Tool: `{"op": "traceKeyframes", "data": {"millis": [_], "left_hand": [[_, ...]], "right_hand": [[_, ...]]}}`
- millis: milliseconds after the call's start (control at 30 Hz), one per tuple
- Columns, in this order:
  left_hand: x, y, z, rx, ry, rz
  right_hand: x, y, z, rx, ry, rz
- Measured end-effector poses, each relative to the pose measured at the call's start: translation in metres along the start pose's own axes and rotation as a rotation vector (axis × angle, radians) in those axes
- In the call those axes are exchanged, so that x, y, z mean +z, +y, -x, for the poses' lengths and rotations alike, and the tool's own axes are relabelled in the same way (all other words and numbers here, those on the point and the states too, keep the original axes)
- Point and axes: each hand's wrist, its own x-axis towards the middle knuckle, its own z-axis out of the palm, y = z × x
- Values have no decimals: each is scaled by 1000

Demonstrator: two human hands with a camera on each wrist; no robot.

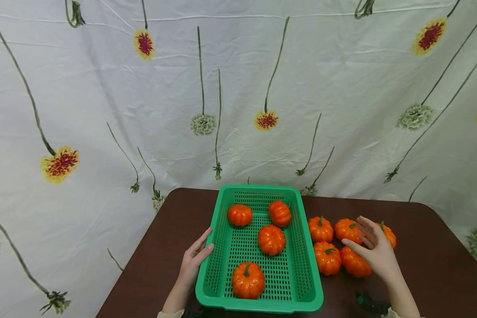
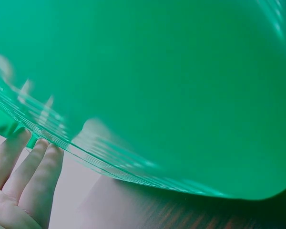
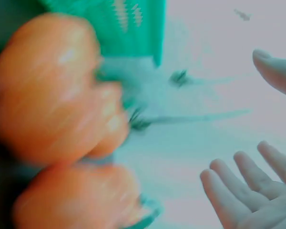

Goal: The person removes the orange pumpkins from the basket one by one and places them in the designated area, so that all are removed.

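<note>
A green plastic basket (image 1: 318,282) with a slotted floor stands on the table, with several small orange pumpkins (image 1: 248,281) spread inside it. My left hand (image 1: 192,263) is at the basket's left wall, fingers extended; in the left wrist view its fingertips (image 2: 40,148) are right at the green side. Over a group of pumpkins (image 1: 327,258) to the right of the basket, my right hand (image 1: 377,251) hovers with thumb and fingers spread and nothing between them. It partly hides the pumpkin (image 1: 387,234) at the group's right end. Blurred pumpkins (image 3: 52,90) appear beside this hand in the right wrist view.
The dark brown table (image 1: 155,265) has rounded far corners. Behind it hangs a white cloth (image 1: 175,88) printed with flowers and stems, close to the table's far edge. A dark band (image 1: 371,304) is on the right wrist.
</note>
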Motion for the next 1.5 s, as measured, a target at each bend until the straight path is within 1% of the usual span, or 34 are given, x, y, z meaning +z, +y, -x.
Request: {"op": "traceKeyframes", "data": {"millis": [100, 233, 300, 367, 500, 600, 700, 800, 933, 1067, 1267, 1367, 1500], "left_hand": [[0, 0, 0, -3, 3, 8], [0, -1, 0, -9, 8, 16], [0, -1, 0, -12, 10, 22], [0, -1, 0, -19, 11, 29], [0, -1, 0, -18, 10, 32], [0, -2, 0, -6, 10, 27], [0, -1, 0, -9, 15, 26], [0, -1, -1, -17, 18, 27], [0, -1, 0, -26, 18, 33], [1, 0, 1, -33, 20, 41], [1, 1, 1, -27, 21, 43], [1, 1, 1, -35, 18, 54], [1, 1, 1, -33, 18, 59]], "right_hand": [[5, -18, -8, -88, -34, -1], [16, -38, -19, -211, -87, -31], [22, -47, -25, -252, -125, -43], [28, -55, -30, -273, -179, -58], [42, -69, -36, -284, -297, -73], [54, -78, -40, -291, -367, -86], [67, -84, -43, -310, -432, -96], [80, -88, -46, -332, -518, -107], [97, -91, -50, -353, -648, -142], [115, -94, -53, -377, -743, -159], [140, -95, -56, -387, -892, -121], [150, -94, -57, -388, -971, -100], [160, -92, -58, -370, -1042, -94]]}}
